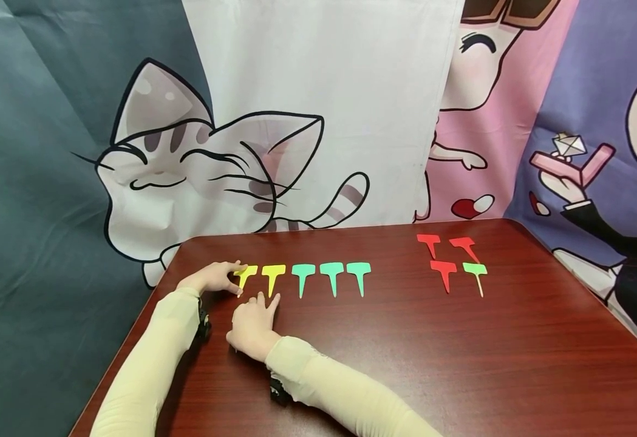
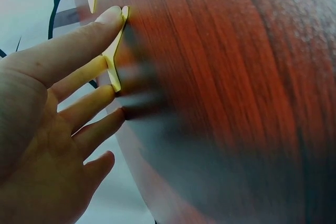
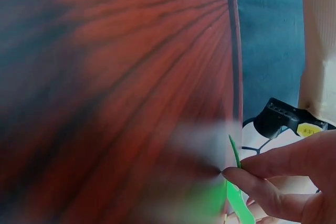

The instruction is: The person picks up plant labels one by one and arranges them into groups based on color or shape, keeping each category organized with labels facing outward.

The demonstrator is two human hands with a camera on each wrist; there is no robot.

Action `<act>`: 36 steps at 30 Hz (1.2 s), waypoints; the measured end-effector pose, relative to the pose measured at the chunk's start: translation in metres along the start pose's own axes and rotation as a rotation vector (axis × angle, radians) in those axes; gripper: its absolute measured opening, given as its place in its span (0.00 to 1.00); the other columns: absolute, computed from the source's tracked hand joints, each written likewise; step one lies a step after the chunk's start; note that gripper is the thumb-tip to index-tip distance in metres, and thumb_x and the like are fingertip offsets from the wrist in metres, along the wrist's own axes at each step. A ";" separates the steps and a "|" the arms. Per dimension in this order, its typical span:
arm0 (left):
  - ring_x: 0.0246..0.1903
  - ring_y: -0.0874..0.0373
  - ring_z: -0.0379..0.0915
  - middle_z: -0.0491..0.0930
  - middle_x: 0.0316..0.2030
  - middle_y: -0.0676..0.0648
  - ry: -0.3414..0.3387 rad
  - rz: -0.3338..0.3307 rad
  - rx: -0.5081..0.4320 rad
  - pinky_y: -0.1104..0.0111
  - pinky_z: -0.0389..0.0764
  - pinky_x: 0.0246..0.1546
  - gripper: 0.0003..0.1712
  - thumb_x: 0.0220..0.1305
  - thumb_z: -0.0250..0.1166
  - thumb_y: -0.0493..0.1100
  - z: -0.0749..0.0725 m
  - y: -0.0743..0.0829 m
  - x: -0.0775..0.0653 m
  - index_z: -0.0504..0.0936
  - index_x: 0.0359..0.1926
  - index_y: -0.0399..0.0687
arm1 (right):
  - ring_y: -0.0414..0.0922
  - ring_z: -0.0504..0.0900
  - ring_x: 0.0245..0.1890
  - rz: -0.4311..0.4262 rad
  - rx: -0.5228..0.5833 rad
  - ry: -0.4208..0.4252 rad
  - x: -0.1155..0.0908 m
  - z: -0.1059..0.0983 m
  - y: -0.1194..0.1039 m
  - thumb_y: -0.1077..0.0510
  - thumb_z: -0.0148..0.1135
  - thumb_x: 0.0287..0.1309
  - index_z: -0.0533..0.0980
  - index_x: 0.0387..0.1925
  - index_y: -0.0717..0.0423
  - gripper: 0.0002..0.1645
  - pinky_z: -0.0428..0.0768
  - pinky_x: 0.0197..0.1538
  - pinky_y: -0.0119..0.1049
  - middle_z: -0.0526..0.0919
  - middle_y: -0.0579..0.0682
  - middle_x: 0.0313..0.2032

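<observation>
At the left end of a row of T-shaped plant labels, my left hand (image 1: 215, 278) holds a yellow plant label (image 1: 249, 271) between thumb and fingers. The left wrist view shows this yellow plant label (image 2: 112, 59) almost edge-on, the thumb at one end and fingertips at the other. Just nearer than the row is my right hand (image 1: 252, 328), below a second yellow label (image 1: 273, 271). In the right wrist view its thumb and finger pinch a green plant label (image 3: 240, 204); the head view hides that one under the hand.
Three teal labels (image 1: 331, 269) continue the row to the right. Farther right on the brown table (image 1: 405, 352) lie three red labels (image 1: 442, 267) and a light green one (image 1: 475, 269). A printed cloth (image 1: 329, 60) hangs behind the table's far edge.
</observation>
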State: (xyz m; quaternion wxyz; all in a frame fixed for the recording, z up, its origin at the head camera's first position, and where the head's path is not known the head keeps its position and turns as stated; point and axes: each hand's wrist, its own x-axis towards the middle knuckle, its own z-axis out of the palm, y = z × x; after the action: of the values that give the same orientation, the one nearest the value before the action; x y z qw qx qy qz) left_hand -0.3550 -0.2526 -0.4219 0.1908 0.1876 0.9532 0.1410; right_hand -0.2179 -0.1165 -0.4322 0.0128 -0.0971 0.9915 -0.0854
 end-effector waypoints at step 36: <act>0.69 0.34 0.46 0.53 0.72 0.37 0.015 0.021 -0.027 0.41 0.57 0.64 0.46 0.53 0.71 0.54 0.002 -0.004 -0.001 0.63 0.70 0.46 | 0.55 0.62 0.67 -0.015 0.026 0.066 -0.002 -0.017 0.024 0.39 0.59 0.57 0.80 0.49 0.46 0.23 0.60 0.64 0.61 0.74 0.52 0.57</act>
State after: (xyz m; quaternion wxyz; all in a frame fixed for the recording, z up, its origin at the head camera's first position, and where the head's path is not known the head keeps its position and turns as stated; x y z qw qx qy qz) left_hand -0.3542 -0.2560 -0.4247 0.1845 0.1941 0.9505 0.1574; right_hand -0.2208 -0.0903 -0.4199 -0.0193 -0.1013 0.9895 -0.1015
